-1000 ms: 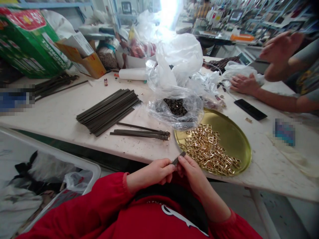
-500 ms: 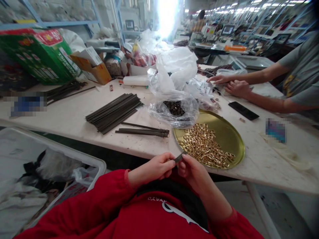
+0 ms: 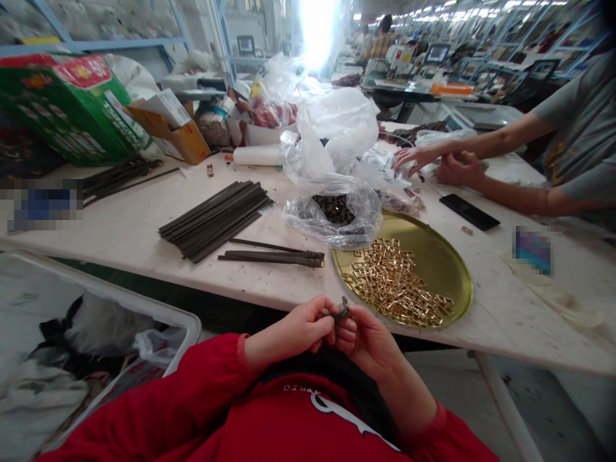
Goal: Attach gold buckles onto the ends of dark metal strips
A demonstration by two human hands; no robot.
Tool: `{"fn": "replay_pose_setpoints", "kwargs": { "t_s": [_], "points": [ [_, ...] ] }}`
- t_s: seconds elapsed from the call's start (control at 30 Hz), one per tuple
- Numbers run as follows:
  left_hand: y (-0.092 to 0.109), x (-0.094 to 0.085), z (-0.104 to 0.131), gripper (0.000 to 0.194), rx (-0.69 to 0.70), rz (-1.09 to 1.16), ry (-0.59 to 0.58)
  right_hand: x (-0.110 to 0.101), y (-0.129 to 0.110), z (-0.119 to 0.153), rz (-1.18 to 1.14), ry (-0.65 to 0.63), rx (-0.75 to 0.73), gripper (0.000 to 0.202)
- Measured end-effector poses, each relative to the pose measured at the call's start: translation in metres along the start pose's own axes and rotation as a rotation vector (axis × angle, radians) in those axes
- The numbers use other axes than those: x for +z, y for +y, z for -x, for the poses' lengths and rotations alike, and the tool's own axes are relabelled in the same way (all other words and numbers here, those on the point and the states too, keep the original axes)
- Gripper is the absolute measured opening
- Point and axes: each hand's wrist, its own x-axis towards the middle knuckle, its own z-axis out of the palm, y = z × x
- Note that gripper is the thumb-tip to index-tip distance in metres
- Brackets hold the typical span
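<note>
A dark strap (image 3: 341, 314) is pinched between my two hands, just in front of the table's edge. My left hand (image 3: 310, 324) grips it from the left with the thumb on top. My right hand (image 3: 363, 333) is closed on its other side, fingers curled. Part of the strap is hidden by my fingers. Right beyond my hands, a round gold tray (image 3: 450, 256) carries a heap of small gold buckles (image 3: 397, 282). Several straps with buckles on their ends (image 3: 272, 257) lie to the left of the tray, and a stack of plain dark straps (image 3: 214, 218) lies behind them.
A clear plastic bag (image 3: 308, 224) with small dark pieces touches the tray. A black phone (image 3: 469, 212) lies to the right, near a co-worker's hands (image 3: 457, 168). Boxes (image 3: 81, 109) stand at the far left. A white bin (image 3: 190, 327) is below the table's left side.
The strap between my hands now appears bent, with a short end sticking up. My right fingers have curled in closer to my left hand. The co-worker's fingers have spread.
</note>
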Motion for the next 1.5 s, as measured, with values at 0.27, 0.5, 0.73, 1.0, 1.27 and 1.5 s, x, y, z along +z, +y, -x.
{"fn": "replay_pose_setpoints", "kwargs": {
  "t_s": [0.27,0.5,0.73,1.0,1.27,1.5],
  "points": [
    [-0.004,-0.005,-0.010,0.016,0.008,0.051,0.039,-0.003,-0.005,-0.005,0.778,0.377,-0.644,0.020],
    [-0.009,-0.008,-0.009,0.020,0.199,-0.165,0.193,-0.001,-0.010,0.001,1.213,0.218,-0.713,0.016],
    [-0.019,-0.007,-0.001,0.024,0.235,-0.332,0.225,0.000,-0.013,0.006,1.387,0.104,-0.669,0.023],
    [-0.017,-0.005,0.009,0.025,0.198,-0.315,0.248,-0.003,-0.015,0.006,1.690,0.248,-0.865,0.022],
    [-0.014,-0.020,0.007,0.020,0.204,-0.256,0.274,0.008,-0.019,0.021,1.519,0.080,-0.648,0.024],
    [-0.003,-0.027,0.000,0.023,0.059,-0.336,0.064,-0.002,-0.018,-0.024,0.881,0.104,-0.399,0.033]
  ]
}}
